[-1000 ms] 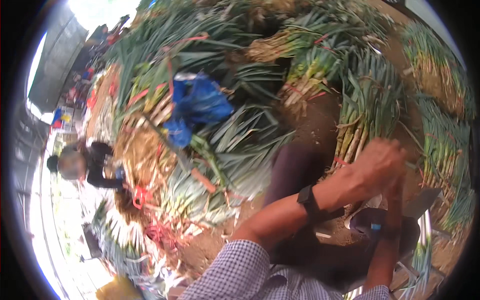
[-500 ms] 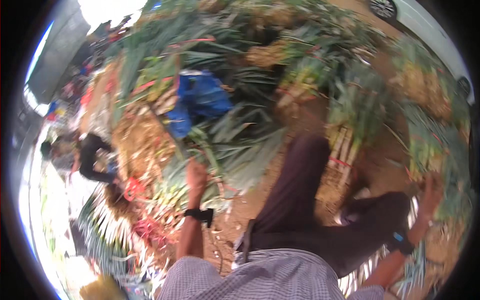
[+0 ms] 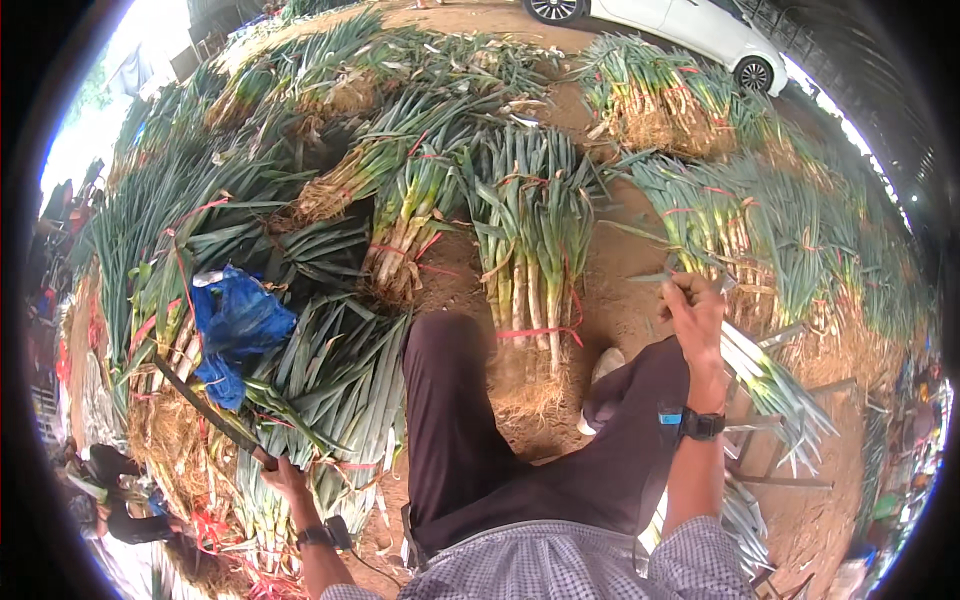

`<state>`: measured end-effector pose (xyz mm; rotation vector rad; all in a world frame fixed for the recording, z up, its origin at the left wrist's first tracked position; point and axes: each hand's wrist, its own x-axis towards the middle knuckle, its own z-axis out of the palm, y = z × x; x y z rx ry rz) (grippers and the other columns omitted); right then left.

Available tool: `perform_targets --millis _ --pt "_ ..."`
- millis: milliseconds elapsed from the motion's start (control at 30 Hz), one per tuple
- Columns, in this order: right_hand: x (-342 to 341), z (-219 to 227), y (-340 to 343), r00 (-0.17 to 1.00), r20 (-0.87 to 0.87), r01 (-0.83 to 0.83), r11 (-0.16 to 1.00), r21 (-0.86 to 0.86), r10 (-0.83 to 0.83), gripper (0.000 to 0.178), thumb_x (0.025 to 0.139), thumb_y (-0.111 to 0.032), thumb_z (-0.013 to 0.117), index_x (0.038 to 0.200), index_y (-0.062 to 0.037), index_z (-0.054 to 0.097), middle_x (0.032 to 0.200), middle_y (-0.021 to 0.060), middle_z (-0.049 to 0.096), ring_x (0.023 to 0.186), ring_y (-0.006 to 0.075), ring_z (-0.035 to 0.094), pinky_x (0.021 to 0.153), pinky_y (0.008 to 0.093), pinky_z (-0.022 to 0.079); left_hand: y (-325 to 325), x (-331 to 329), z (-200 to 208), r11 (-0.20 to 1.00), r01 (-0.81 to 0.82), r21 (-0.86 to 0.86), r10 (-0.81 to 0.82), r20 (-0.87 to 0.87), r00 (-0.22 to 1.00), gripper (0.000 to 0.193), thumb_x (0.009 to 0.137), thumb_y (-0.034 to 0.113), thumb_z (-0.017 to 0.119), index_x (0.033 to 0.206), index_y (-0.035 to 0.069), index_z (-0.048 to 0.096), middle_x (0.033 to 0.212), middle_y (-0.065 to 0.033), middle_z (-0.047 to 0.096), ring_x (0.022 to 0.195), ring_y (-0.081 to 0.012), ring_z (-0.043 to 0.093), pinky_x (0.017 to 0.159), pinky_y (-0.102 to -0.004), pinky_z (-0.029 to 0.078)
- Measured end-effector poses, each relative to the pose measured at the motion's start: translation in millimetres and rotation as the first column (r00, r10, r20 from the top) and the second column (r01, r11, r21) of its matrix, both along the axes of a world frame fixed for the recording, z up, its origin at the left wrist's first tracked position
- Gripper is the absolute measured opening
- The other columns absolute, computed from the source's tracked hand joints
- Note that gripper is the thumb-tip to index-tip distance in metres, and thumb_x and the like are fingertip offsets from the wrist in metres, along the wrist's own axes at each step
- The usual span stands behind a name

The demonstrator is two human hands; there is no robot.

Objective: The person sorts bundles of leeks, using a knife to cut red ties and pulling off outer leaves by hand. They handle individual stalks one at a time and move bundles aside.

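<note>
My left hand (image 3: 288, 482) is closed around the handle of a knife (image 3: 205, 408) with a long dark blade, which points away to the upper left over leek leaves and roots. A blue plastic bag (image 3: 243, 318) lies on leeks beyond the blade. My right hand (image 3: 692, 318) is raised beyond my right knee, its fingers curled together. A thin green strip shows at the fingertips; whether they hold it I cannot tell. Just left of that hand stands a leek bundle (image 3: 535, 250), tied with red string, roots toward me. Loose leeks (image 3: 775, 385) lie right of my right wrist.
Many tied leek bundles (image 3: 660, 100) spread over the brown dirt ground (image 3: 625, 240). A metal frame (image 3: 770, 425) stands at the right. A white car (image 3: 680, 30) is parked at the back. Another person (image 3: 125, 500) bends down at the lower left.
The view has swung to the right, so the blue bag and the knife now lie further left. My right hand has come in from the right edge and its fingers are now curled.
</note>
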<state>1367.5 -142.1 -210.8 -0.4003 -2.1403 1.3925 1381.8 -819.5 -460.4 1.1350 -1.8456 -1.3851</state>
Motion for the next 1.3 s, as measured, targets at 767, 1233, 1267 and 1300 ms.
perform_targets --millis 767,1233,1267,1300 --pt "-52.2 -6.6 -66.3 0.894 -0.064 -0.445 0.862 -0.241 0.444 0.038 0.085 -0.029 0.073 0.109 -0.0020 0.061 0.091 0.0064 0.062 0.082 0.0118 0.057 0.071 0.0262 0.048 464.9 -95.7 250.5 -0.060 0.974 0.217 -0.767 -0.635 0.094 0.021 0.093 0.007 0.057 0.113 0.002 0.053 0.076 -0.0011 0.055 0.048 -0.0060 0.046 0.039 -0.0194 0.036" --pt "16.6 -50.9 -19.1 0.958 0.236 0.245 0.894 -0.376 -0.164 0.016 0.093 -0.010 0.055 0.099 0.0045 0.056 0.080 0.0118 0.064 0.059 0.0141 0.060 0.052 0.0281 0.049 530.2 -179.2 82.5 -0.788 0.610 0.081 -0.520 0.443 -0.730 0.026 0.089 0.018 0.058 0.111 0.005 0.065 0.110 -0.0190 0.063 0.096 -0.0305 0.066 0.079 -0.0414 0.054" --pt "24.1 -47.4 -23.5 0.960 0.229 0.240 0.890 -0.388 -0.160 0.017 0.093 -0.011 0.055 0.099 0.0048 0.056 0.075 0.0111 0.063 0.052 0.0129 0.058 0.047 0.0266 0.047 527.5 -187.0 67.1 -0.501 0.814 0.292 -0.731 0.361 -0.579 0.026 0.088 0.016 0.058 0.110 0.005 0.065 0.107 -0.0193 0.064 0.091 -0.0326 0.066 0.075 -0.0404 0.055" --pt "13.0 -46.5 -42.3 0.976 0.194 0.175 0.888 -0.425 -0.099 0.017 0.093 -0.011 0.055 0.099 0.0048 0.056 0.075 0.0111 0.063 0.052 0.0129 0.058 0.047 0.0266 0.047 491.7 -221.9 -1.1 -0.522 0.853 -0.012 -0.780 0.411 -0.472 0.026 0.088 0.014 0.056 0.110 0.003 0.065 0.101 -0.0207 0.066 0.090 -0.0346 0.066 0.075 -0.0411 0.055"
